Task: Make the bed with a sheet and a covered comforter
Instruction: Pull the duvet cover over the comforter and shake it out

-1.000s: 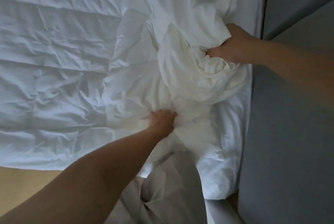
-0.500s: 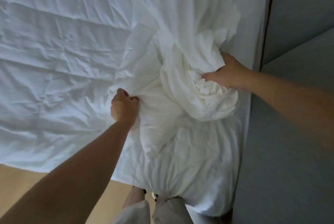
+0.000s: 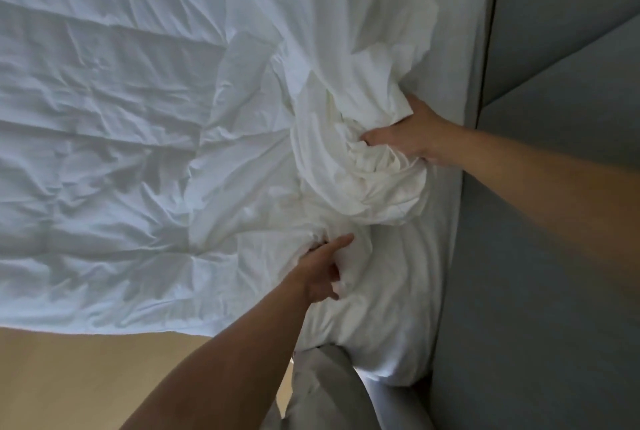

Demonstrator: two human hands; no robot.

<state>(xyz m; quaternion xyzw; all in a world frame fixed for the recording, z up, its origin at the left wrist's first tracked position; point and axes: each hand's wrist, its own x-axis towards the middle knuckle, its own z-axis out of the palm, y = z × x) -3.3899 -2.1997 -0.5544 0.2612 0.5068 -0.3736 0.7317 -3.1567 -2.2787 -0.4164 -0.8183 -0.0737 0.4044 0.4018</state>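
A white comforter (image 3: 104, 152) lies spread and wrinkled across the bed, its near edge hanging over the bedside. At the right end a white cover (image 3: 360, 166) is bunched into a thick wad over the comforter's corner. My right hand (image 3: 412, 138) grips that wad from the right, thumb pressed into the folds. My left hand (image 3: 322, 273) is lower, its fingers curled into the cloth just below the wad, gripping the fabric over the puffy comforter corner (image 3: 381, 318).
A grey padded headboard (image 3: 536, 256) runs along the right side of the bed. Tan wooden floor (image 3: 86, 377) shows below the hanging edge. My grey trouser leg (image 3: 322, 388) stands against the bed's corner.
My left hand let go of the fold at the left of the wad and moved down and right to grip the cloth below it. My right hand kept its hold.
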